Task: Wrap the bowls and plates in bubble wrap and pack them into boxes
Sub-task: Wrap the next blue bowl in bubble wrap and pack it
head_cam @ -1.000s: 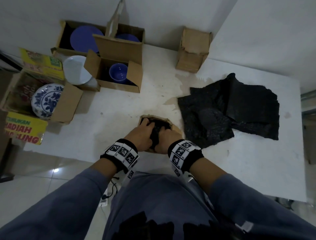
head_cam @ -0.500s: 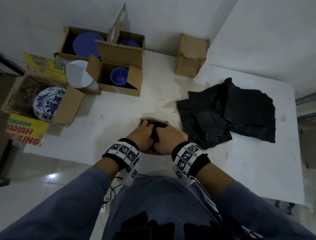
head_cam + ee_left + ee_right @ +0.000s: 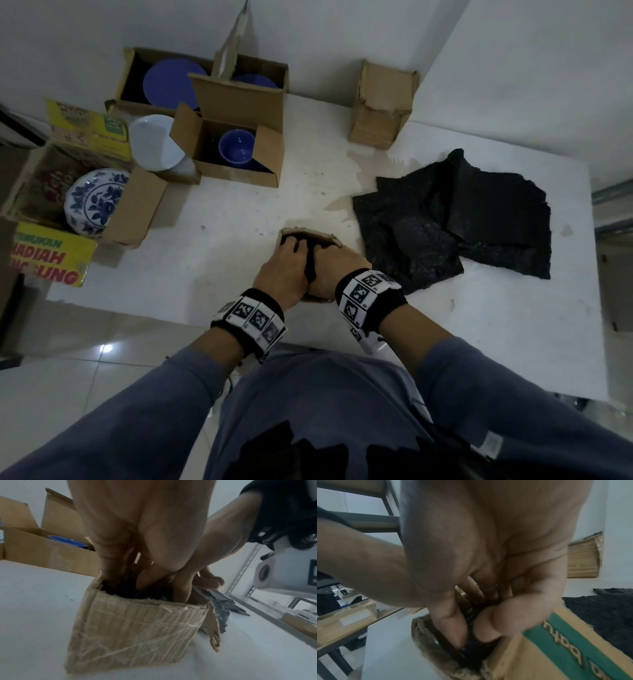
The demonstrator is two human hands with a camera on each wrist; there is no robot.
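A small worn cardboard box (image 3: pixel 310 235) (image 3: pixel 133 635) stands near the table's front edge. A bundle wrapped in black bubble wrap (image 3: pixel 310 265) (image 3: pixel 150 595) (image 3: pixel 471 653) sits inside it. My left hand (image 3: pixel 293 246) (image 3: pixel 137 580) reaches into the box from the left, its fingers curled down onto the bundle. From the right, my right hand (image 3: pixel 325 251) (image 3: pixel 469 634) holds the wrap between thumb and fingers. The box's printed flap (image 3: pixel 573 649) leans against the right hand. What the wrap holds is hidden.
Loose black bubble wrap sheets (image 3: pixel 479 219) lie at the right. At the back left, open boxes hold a blue bowl (image 3: pixel 237 148), blue plates (image 3: pixel 171 85), a white plate (image 3: pixel 154 142) and a blue-flowered plate (image 3: pixel 96 200). A shut carton (image 3: pixel 380 106) stands by the wall.
Both hands have stayed in the small box on the black bundle and pressed closer together. The head view has drifted slightly.
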